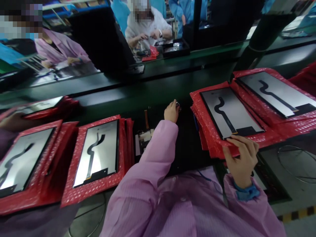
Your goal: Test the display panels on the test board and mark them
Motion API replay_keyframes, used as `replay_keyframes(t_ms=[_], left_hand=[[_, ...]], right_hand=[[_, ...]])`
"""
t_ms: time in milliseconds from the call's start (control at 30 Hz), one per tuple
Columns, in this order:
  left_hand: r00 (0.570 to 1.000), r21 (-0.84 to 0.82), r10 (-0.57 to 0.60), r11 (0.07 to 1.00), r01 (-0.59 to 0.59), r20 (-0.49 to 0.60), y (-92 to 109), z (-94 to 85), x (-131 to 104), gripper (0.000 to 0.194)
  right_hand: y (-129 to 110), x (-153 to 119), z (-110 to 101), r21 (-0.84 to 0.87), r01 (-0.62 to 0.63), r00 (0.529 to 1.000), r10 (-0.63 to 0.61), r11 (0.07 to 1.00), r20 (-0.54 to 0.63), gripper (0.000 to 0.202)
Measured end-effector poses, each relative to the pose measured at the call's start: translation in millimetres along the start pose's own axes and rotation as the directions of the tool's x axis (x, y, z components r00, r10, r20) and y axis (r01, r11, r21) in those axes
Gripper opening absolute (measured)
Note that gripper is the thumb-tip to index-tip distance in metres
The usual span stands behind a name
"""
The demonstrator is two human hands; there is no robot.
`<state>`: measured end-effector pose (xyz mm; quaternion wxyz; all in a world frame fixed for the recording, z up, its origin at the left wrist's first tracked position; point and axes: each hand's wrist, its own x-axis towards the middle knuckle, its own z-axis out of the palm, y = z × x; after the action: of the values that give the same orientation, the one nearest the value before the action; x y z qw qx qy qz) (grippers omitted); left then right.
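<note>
My left hand [171,112] reaches forward over the dark bench, its fingers closed on a small shiny thing that is mostly hidden. With my right hand [243,158] I hold the near edge of a silver display panel [228,112] with a black curved flex cable [222,113]. Beneath this panel lies a stack of red bubble-wrap bags [198,95]. Left of my left forearm sits a small device part [145,138], partly covered by the sleeve, with an orange-brown ribbon cable [146,119] behind it.
More display panels lie on red bags: one panel [276,92] at far right, another panel [98,154] at left. At the left edge is another person's hand [13,121]. Across the bench, people sit behind a dark upright board [101,36]. A green post [264,36] stands at right.
</note>
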<state>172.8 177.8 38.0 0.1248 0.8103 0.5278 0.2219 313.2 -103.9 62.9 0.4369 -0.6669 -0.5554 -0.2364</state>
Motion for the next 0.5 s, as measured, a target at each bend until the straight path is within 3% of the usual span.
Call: replay_keyframes(t_ms=[167, 233, 300, 333, 367, 400, 433, 467, 500], left_hand=[[1.000, -0.016, -0.008, 1.000, 0.008, 0.029, -5.0, -7.7, 2.8, 0.044], [0.999, -0.062, -0.011, 0.998, 0.009, -0.044, 4.3, -13.9, -6.2, 0.049], [0.989, -0.268, -0.028, 0.963, -0.012, -0.147, 23.0, -19.5, -27.0, 0.051], [0.986, -0.436, -0.042, 0.899, -0.032, -0.160, 35.0, -21.7, -41.5, 0.048], [0.993, -0.625, -0.063, 0.780, -0.016, -0.104, 48.0, -23.4, -57.6, 0.042], [0.997, -0.795, -0.069, 0.603, 0.062, 0.026, 61.2, -24.8, -74.3, 0.039], [0.974, -0.892, -0.008, 0.400, 0.210, 0.226, 73.8, -26.0, -90.1, 0.041], [0.908, -0.896, 0.093, 0.229, 0.379, 0.408, 85.0, -27.0, -104.0, 0.047], [0.863, -0.874, 0.142, 0.110, 0.473, 0.485, 94.4, -28.2, -115.1, 0.049]], right_hand=[[0.6, 0.9, 0.7, -0.010, -0.009, 1.000, 0.009, 1.000, 0.011, 0.015], [-0.7, 1.8, 0.4, 0.006, -0.021, 1.000, 0.021, 1.000, 0.003, 0.012], [-2.6, 1.8, -0.1, 0.019, -0.034, 0.999, 0.035, 0.999, -0.019, 0.009], [-3.8, 1.5, -0.3, 0.023, -0.041, 0.999, 0.042, 0.999, -0.030, 0.009], [-5.3, 0.9, -0.6, 0.025, -0.046, 0.998, 0.047, 0.999, -0.037, 0.009], [-7.2, 0.1, -0.7, 0.029, -0.045, 0.998, 0.047, 0.999, -0.043, 0.011], [-9.5, -0.7, -0.9, 0.034, -0.039, 0.998, 0.040, 0.999, -0.042, 0.014], [-12.4, -1.6, -1.1, 0.041, -0.023, 0.999, 0.024, 0.999, -0.036, 0.017], [-15.9, -2.7, -1.3, 0.052, 0.000, 1.000, 0.001, 0.999, -0.026, 0.021]])
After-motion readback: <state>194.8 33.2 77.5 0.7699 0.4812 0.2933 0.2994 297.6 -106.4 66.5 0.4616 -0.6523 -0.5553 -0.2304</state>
